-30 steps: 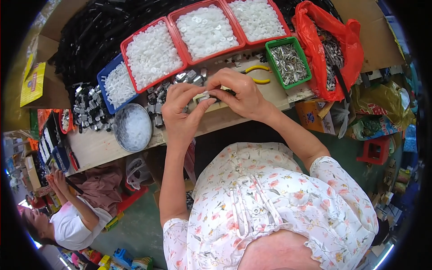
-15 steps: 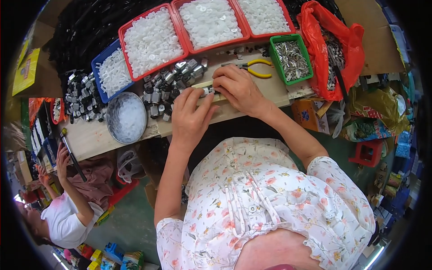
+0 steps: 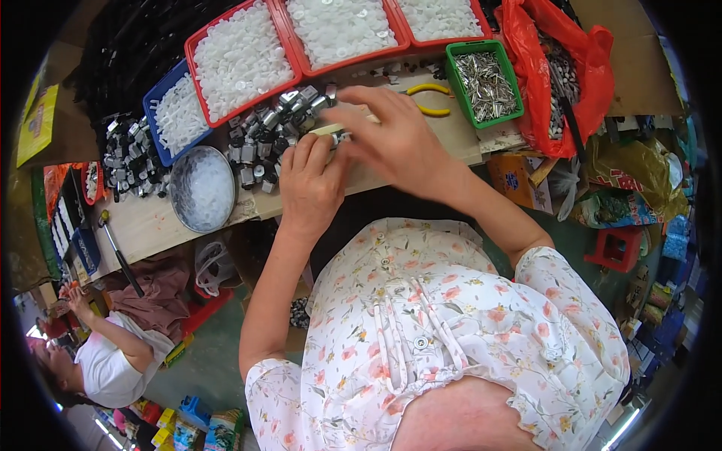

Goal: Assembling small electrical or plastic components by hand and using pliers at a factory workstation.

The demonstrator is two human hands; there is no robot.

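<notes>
My left hand (image 3: 312, 184) is at the bench edge, its fingers curled and pressed together by a small silver metal part (image 3: 341, 137). A pale, light-coloured strip (image 3: 329, 130) lies just beyond the fingertips. My right hand (image 3: 414, 146) hovers over the same spot, fingers apart and smeared by motion; no held thing shows in it. Beyond the left hand is a heap of silver-and-black metal pieces (image 3: 263, 139). Pliers with yellow handles (image 3: 429, 89) lie behind my right hand, their jaws hidden by it.
Red trays (image 3: 297, 71) of white plastic pieces line the back. A blue tray (image 3: 156, 139) and a metal bowl (image 3: 174, 197) stand left. Right are a green basket (image 3: 481, 124) of metal pins and a red bag (image 3: 598, 83). At far left sits another person (image 3: 116, 361) near a hammer (image 3: 120, 255).
My right hand has lifted off the small part and its fingers have spread. My left hand stays by the part. The other person's hand has moved away from the hammer.
</notes>
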